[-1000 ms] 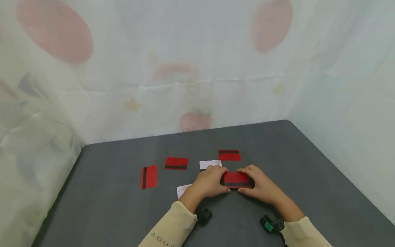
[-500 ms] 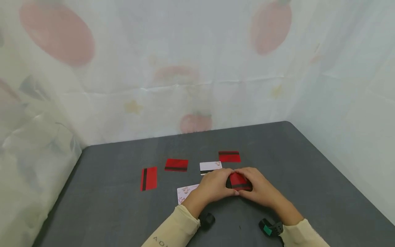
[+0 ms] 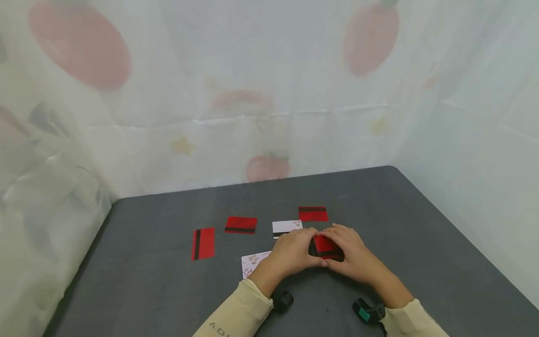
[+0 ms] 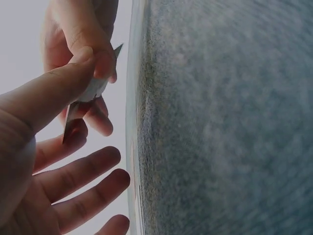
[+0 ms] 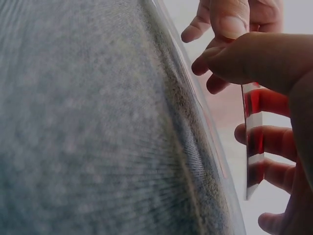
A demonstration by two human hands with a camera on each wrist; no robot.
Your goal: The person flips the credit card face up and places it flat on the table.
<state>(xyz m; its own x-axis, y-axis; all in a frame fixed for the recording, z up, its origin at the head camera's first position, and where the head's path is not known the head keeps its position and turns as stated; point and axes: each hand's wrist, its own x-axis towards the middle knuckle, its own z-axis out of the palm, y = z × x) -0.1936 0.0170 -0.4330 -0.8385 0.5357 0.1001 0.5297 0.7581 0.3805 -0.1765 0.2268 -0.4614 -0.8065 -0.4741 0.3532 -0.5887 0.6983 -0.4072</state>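
Both hands meet around a red magnetic-stripe card [image 3: 325, 244] at the right of centre in the head view. My left hand [image 3: 294, 252] holds its left side, thumb and index finger curved about it. From the other side my right hand [image 3: 351, 255] grips it, and the thumb tips and index tips of the two hands come together. In the left wrist view the card [image 4: 91, 90] shows nearly edge-on beside the left thumb, the lower fingers spread. The right wrist view has the card [image 5: 255, 132] upright between the right thumb and fingers, its top end hidden.
Left of the hands lie two red striped cards [image 3: 203, 244] [image 3: 240, 224]. A white striped card [image 3: 287, 227] and another red card [image 3: 313, 214] lie behind them. A patterned white card [image 3: 254, 263] is partly under the left forearm in view. The grey table [image 3: 139, 290] meets a fabric screen [image 3: 189, 164].
The hands have drawn together from the card's two ends until their fingertips meet, the left one moving right. The white cards show more. In the last half second the right fingers shifted slightly.
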